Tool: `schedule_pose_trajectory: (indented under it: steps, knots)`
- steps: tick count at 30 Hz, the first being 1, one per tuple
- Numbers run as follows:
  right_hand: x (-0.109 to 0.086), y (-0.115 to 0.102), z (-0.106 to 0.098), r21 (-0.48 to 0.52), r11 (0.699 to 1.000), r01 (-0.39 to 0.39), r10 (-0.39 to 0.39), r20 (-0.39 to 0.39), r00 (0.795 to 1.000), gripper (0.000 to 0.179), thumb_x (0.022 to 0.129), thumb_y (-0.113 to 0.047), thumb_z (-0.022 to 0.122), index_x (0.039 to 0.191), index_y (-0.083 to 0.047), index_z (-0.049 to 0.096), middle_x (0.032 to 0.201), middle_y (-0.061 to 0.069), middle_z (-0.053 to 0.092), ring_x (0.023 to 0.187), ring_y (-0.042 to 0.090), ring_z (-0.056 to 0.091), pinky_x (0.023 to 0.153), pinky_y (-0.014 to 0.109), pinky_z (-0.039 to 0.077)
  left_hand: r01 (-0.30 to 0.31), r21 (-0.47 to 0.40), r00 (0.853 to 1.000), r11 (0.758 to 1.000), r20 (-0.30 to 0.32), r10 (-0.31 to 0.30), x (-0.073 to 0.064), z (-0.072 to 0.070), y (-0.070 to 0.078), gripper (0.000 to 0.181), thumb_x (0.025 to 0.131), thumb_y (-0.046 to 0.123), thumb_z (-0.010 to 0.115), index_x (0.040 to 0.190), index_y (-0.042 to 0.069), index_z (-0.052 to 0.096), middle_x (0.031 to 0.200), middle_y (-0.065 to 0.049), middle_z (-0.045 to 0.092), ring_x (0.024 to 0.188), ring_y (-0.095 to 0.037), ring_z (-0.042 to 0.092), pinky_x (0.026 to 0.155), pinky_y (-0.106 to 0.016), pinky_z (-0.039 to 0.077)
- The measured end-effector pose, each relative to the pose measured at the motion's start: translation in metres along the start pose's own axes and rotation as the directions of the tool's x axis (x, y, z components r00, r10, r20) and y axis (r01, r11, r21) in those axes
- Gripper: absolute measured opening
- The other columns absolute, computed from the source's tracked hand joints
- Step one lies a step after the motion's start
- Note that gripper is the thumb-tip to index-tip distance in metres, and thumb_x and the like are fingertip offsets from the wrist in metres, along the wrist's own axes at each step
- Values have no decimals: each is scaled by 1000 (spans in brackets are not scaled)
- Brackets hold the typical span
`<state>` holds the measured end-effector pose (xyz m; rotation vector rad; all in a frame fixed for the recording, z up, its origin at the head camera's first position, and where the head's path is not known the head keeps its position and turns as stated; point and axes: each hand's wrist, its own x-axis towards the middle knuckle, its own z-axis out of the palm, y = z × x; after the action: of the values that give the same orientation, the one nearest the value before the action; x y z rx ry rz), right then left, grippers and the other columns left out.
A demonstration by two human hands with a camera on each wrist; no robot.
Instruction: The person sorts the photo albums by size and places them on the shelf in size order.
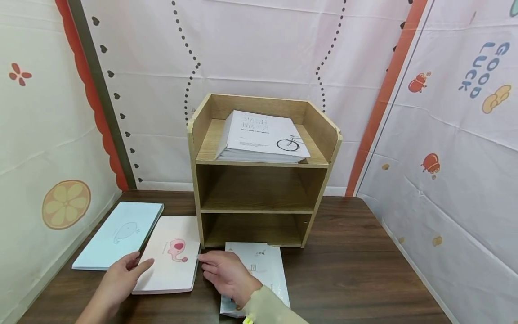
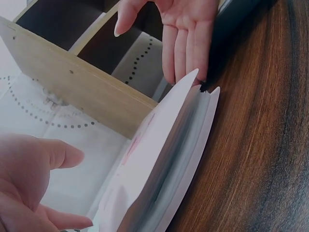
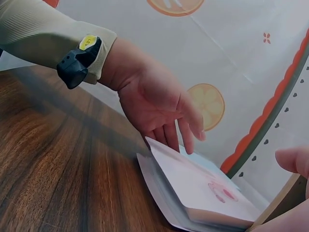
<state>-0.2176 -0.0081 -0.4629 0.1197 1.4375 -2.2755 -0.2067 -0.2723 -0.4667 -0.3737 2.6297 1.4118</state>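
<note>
A pale pink notebook [image 1: 170, 265] with a red elephant on its cover lies flat on the table. At its left edge is my left hand [image 1: 121, 279], thumb reaching over the cover and fingers loosely bent. My right hand [image 1: 228, 274] is by the opposite edge, its fingers fairly straight and close together. In the left wrist view, the right hand [image 2: 188, 38] has its palm toward the notebook [image 2: 159, 150], whose cover stands slightly raised from the pages. Neither hand grips it. A white book [image 1: 263, 265] lies partly under my right forearm.
Left of the pink notebook lies a light blue notebook [image 1: 125, 229] with a whale drawing. A wooden shelf [image 1: 259, 210] stands behind, with a thick white book [image 1: 263, 135] on its top level. Printed cloth [image 1: 259, 45] hangs around the dark wooden table [image 1: 344, 270].
</note>
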Motion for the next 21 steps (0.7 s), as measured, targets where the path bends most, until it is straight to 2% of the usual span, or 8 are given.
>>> schedule_pose_trajectory:
  steps: [8, 14, 21]
  knots:
    - [5, 2, 4, -25, 1000, -1, 1, 0, 1000, 28, 90, -6, 73, 112, 8, 63, 141, 32, 53, 145, 56, 34, 123, 63, 29, 11, 24, 1000, 1000, 11, -11, 2, 1, -1, 100, 99, 59, 57, 152, -19, 23, 152, -45, 29, 141, -56, 33, 117, -66, 34]
    - [8, 4, 6, -25, 1000, 0, 0, 6, 1000, 25, 90, -5, 73, 110, 7, 65, 139, 30, 56, 144, 55, 36, 122, 63, 29, 30, 3, 999, 1000, 28, -30, 1, -1, -1, 100, 99, 59, 57, 153, -17, 23, 151, -45, 29, 141, -57, 32, 117, -68, 33]
    - [9, 5, 9, -26, 1000, -6, 6, 14, 1000, 30, 90, -4, 72, 115, 10, 63, 137, 31, 57, 143, 53, 39, 122, 63, 29, 44, -24, 999, 999, 19, -44, 2, -4, -5, 99, 99, 59, 57, 154, -16, 22, 150, -45, 30, 139, -56, 33, 116, -68, 33]
